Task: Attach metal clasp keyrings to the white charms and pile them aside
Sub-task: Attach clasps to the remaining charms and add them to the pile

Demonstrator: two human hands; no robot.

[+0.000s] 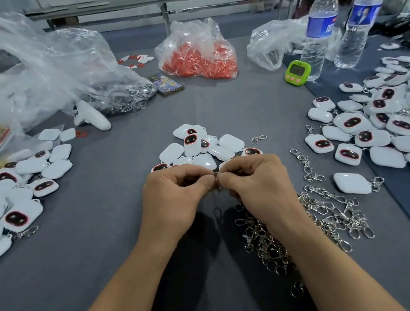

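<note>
The grey table carries clasped white charms heaped at 3 o'clock, loose metal clasp keyrings at 5 and unclasped charms at 12. At centre, the left hand and right hand together pinch one small keyring ring.

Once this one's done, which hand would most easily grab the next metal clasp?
Probably the right hand: both pinch the keyring now, but the clasp heap lies beside that wrist, far from the left hand.
</note>
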